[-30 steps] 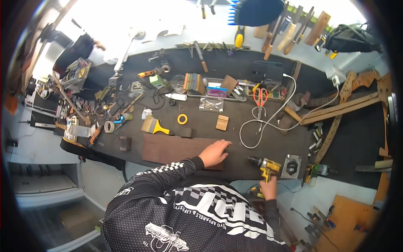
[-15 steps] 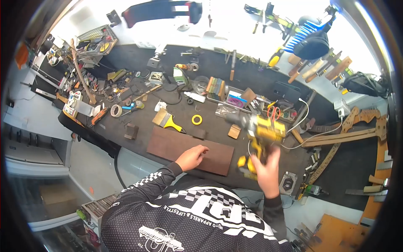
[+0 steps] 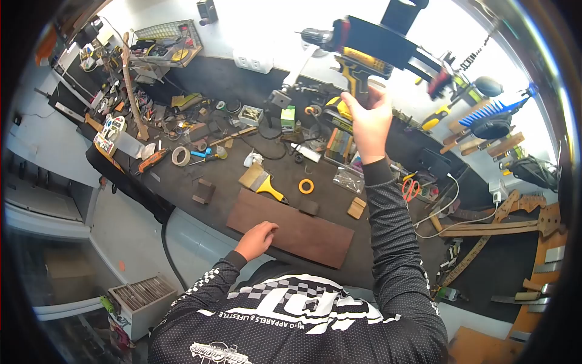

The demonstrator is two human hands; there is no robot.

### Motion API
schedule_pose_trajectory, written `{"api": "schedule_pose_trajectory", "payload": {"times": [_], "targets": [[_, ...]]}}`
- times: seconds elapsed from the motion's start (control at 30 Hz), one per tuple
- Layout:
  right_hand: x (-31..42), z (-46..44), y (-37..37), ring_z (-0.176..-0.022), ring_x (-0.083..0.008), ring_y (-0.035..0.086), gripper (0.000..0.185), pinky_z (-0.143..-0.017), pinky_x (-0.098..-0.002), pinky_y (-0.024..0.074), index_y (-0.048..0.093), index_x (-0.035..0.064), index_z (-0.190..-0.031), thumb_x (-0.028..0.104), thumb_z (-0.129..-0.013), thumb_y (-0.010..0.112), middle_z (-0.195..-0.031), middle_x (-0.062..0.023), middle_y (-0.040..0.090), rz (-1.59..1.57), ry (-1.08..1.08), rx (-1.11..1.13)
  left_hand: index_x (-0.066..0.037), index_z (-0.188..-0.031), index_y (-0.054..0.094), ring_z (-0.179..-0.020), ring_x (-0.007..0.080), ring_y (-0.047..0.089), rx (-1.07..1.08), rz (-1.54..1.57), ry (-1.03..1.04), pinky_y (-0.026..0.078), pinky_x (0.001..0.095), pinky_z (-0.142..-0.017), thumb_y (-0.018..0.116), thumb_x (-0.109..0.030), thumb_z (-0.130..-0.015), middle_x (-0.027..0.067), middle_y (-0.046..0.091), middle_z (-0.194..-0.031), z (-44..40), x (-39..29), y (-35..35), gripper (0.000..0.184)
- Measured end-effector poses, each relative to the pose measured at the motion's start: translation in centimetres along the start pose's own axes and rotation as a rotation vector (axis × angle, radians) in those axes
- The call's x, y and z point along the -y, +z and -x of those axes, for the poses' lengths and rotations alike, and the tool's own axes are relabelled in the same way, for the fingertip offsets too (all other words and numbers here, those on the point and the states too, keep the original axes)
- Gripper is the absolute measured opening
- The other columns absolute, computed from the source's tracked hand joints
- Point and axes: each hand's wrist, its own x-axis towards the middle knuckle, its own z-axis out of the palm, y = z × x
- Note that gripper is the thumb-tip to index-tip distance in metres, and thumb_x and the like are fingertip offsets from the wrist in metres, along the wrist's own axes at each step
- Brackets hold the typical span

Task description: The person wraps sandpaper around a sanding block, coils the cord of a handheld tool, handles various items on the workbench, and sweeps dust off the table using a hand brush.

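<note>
My right hand (image 3: 371, 121) is raised high over the back of the bench, wrapped round the handle of a yellow and black cordless drill (image 3: 357, 67). The drill's chuck points left, and a dark device on an arm covers part of its body. My left hand (image 3: 257, 238) rests at the front edge of a dark brown wooden board (image 3: 297, 227), fingers curled, with nothing visible in them. Behind the board lie a wide brush (image 3: 264, 183) with a yellow handle, a yellow tape roll (image 3: 306, 186) and a small wooden block (image 3: 356, 208).
Orange-handled scissors (image 3: 411, 189) and a white cable (image 3: 451, 197) lie right of my raised arm. A dark block (image 3: 204, 192) sits left of the board. Guitar necks (image 3: 515, 212) lie at the right; clutter covers the back left.
The drill, held in my right hand, has risen from the front right of the bench to above its back. My left hand has slid left along the board. The view has shifted left.
</note>
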Motion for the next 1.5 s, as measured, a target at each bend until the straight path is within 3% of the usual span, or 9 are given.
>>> {"api": "schedule_pose_trajectory", "payload": {"times": [0.3, 0.57, 0.9, 0.97, 1.1, 1.27, 1.3, 1.4, 1.5], "targets": [[-6.0, -2.1, 0.5, -0.114, -0.0266, 0.074, 0.070, -0.097, -0.0358, 0.0623, 0.058, -0.0166, -0.136, 0.017, -0.090, 0.098, -0.125, -0.0261, 0.072, -0.023, 0.141, -0.095, -0.002, -0.129, 0.069, -0.116, 0.0377, 0.072, 0.005, 0.038, -0.048, 0.057, 0.0462, -0.101, 0.065, -0.005, -0.103, 0.0165, 0.073, -0.121, 1.8, 3.8, -1.1, 0.027], [-6.9, -2.3, -0.8, -0.107, -0.0216, 0.078, 0.061, -0.092, -0.0329, 0.0647, 0.049, -0.0107, -0.141, 0.010, -0.100, 0.088, -0.124, -0.0213, 0.075, -0.016, 0.177, 0.069, -0.001, -0.126, 0.070, -0.116, 0.0362, 0.073, 0.035, 0.054, -0.097, 0.058, 0.0446, -0.101, 0.065, -0.005, -0.103, 0.0165, 0.073, -0.122, 2.9, 6.2, -0.9, 0.024], [-3.6, 5.1, -6.0, -0.135, -0.0276, 0.063, 0.046, -0.120, -0.0421, 0.0481, 0.060, -0.0025, -0.146, 0.015, -0.107, 0.078, -0.143, -0.0168, 0.066, 0.455, -0.101, 0.037, -0.002, -0.122, 0.072, -0.112, 0.0359, 0.074, -0.019, 0.036, -0.188, 0.059, 0.0450, -0.098, 0.068, -0.007, -0.101, 0.0163, 0.073, -0.121, 5.8, 7.3, 0.3, 0.022], [-2.5, 10.3, -7.6, -0.126, -0.0247, 0.064, 0.032, -0.115, -0.0403, 0.0498, 0.064, -0.0002, -0.135, 0.004, -0.105, 0.073, -0.133, -0.0131, 0.067, 0.476, -0.146, -0.027, -0.002, -0.124, 0.072, -0.109, 0.0347, 0.075, -0.097, 0.072, -0.233, 0.060, 0.0440, -0.096, 0.068, -0.007, -0.101, 0.0162, 0.073, -0.121, 6.2, 7.2, -0.5, 0.024], [-2.7, 19.4, -8.1, -0.107, -0.0200, 0.068, 0.022, -0.098, -0.0376, 0.0557, 0.066, 0.0013, -0.125, 0.004, -0.104, 0.071, -0.115, -0.0077, 0.068, 0.302, 0.184, 0.124, -0.003, -0.123, 0.072, -0.105, 0.0319, 0.075, -0.286, 0.155, -0.189, 0.060, 0.0412, -0.092, 0.069, -0.007, -0.102, 0.0151, 0.073, -0.120, 5.1, 7.6, -4.1, 0.022], [5.1, 11.5, 1.1, -0.105, -0.0322, 0.070, 0.043, -0.094, -0.0416, 0.0575, 0.063, 0.0058, -0.137, 0.019, -0.100, 0.082, -0.115, -0.0154, 0.067, 0.674, -0.363, 0.209, -0.001, -0.121, 0.072, -0.100, 0.0331, 0.076, -0.356, 0.028, -0.028, 0.060, 0.0423, -0.090, 0.069, -0.008, -0.102, 0.0176, 0.075, -0.115, -3.0, 7.3, -10.5, 0.020], [5.3, 9.4, 3.1, -0.105, -0.0328, 0.071, 0.049, -0.092, -0.0429, 0.0588, 0.062, 0.0066, -0.139, 0.025, -0.099, 0.084, -0.116, -0.0160, 0.068, 0.754, -0.482, 0.203, -0.001, -0.121, 0.072, -0.100, 0.0333, 0.076, -0.341, 0.070, -0.004, 0.060, 0.0420, -0.090, 0.069, -0.008, -0.103, 0.0171, 0.075, -0.116, -5.1, 7.1, -11.3, 0.020], [1.6, 6.0, 6.8, -0.088, -0.0314, 0.078, 0.051, -0.077, -0.0445, 0.0620, 0.067, 0.0103, -0.141, 0.041, -0.102, 0.078, -0.101, -0.0118, 0.078, 1.166, -0.255, 0.400, -0.001, -0.123, 0.073, -0.102, 0.0302, 0.076, -0.236, 0.170, 0.085, 0.060, 0.0396, -0.091, 0.069, -0.010, -0.104, 0.0141, 0.075, -0.117, -9.6, 5.7, -12.6, 0.021], [0.2, 4.9, 7.6, -0.086, -0.0326, 0.079, 0.029, -0.076, -0.0451, 0.0618, 0.077, 0.0107, -0.121, 0.034, -0.105, 0.075, -0.088, -0.0119, 0.080, 1.177, -0.214, 0.345, -0.002, -0.126, 0.074, -0.102, 0.0214, 0.075, 0.019, 0.269, 0.144, 0.060, 0.0358, -0.091, 0.069, -0.013, -0.108, 0.0096, 0.077, -0.117, -11.2, 3.2, -14.9, 0.022]]}}
